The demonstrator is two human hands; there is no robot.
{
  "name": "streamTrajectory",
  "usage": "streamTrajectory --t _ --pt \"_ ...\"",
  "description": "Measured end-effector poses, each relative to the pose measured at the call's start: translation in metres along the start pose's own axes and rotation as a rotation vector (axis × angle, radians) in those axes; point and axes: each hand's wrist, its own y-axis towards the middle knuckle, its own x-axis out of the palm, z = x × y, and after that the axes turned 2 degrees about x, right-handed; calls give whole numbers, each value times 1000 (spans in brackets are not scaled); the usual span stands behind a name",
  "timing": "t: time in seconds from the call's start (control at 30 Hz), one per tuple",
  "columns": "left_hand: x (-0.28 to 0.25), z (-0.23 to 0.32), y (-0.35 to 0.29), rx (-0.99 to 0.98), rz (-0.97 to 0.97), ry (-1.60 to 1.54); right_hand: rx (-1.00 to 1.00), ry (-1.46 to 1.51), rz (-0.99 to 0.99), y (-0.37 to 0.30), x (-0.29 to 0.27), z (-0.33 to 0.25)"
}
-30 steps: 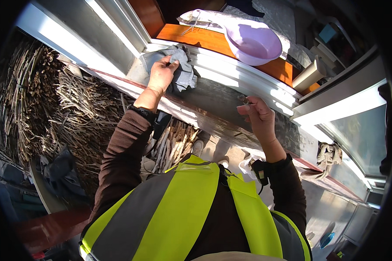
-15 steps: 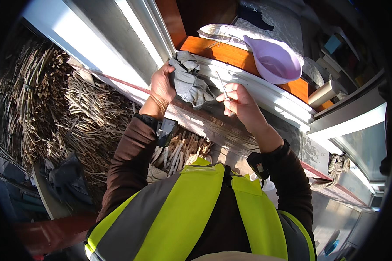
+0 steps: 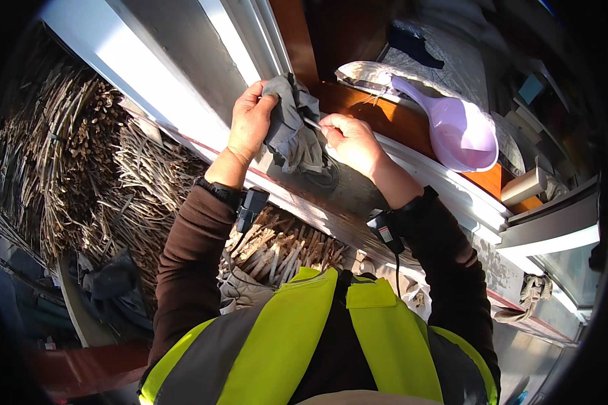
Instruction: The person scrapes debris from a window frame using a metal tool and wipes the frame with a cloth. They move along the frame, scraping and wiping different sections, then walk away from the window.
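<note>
A crumpled grey cloth [image 3: 296, 140] hangs from my left hand [image 3: 250, 125], whose fingers and thumb pinch its upper left side. My right hand [image 3: 359, 143] is closed on a thin pale rod [image 3: 312, 123] between thumb and fingers. The rod's far end meets the right side of the cloth, and its tip is hidden there. Both hands are held up in front of the white window frame [image 3: 425, 169], close to each other.
On the brown wooden sill [image 3: 378, 116] lies a light purple dipper [image 3: 458, 135] beside a clear plastic bag. Bundles of dry sticks [image 3: 81, 142] stand at left, with more cut sticks [image 3: 287, 246] below my hands. A knotted rope [image 3: 530, 295] hangs near the open window sash at right.
My right hand has moved left and brought the rod against the cloth; before, they were apart with the rod pointing up. The view has shifted slightly.
</note>
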Motion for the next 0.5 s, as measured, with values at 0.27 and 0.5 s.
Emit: streamTrajectory --t 0.27,0.5 --pt "24 31 10 309 51 825 -29 -70 112 67 19 -8" --pt "14 63 -68 570 -95 1310 -161 -41 195 100 52 11"
